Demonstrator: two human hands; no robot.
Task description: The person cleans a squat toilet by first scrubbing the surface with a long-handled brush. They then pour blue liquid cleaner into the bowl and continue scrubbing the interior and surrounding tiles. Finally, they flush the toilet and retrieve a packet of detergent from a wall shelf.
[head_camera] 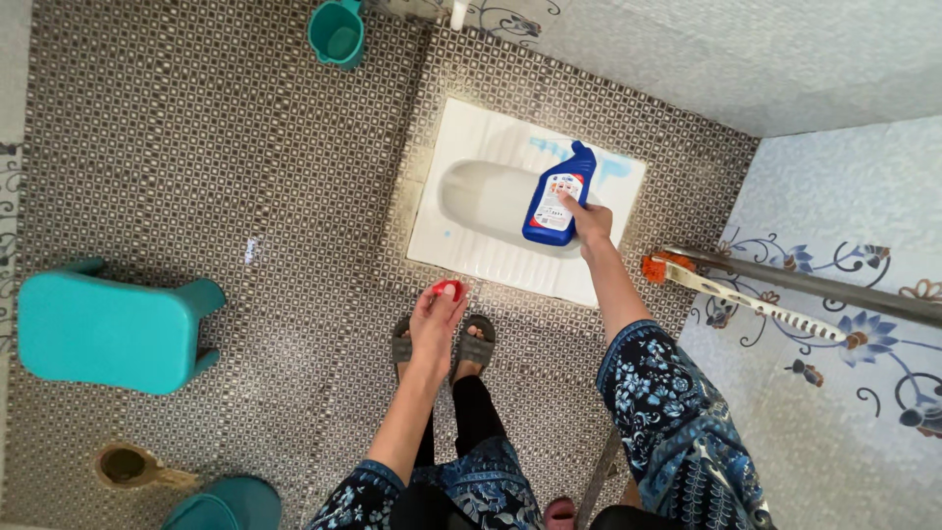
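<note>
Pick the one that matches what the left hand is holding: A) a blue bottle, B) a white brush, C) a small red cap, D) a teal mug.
C: the left hand pinches a small red cap at its fingertips above the patterned floor, while the blue bottle is in the right hand over the white squat toilet pan.

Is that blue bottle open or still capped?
Open. The left hand holds a red cap apart from the blue bottle, which the right hand holds, its nozzle bare.
</note>
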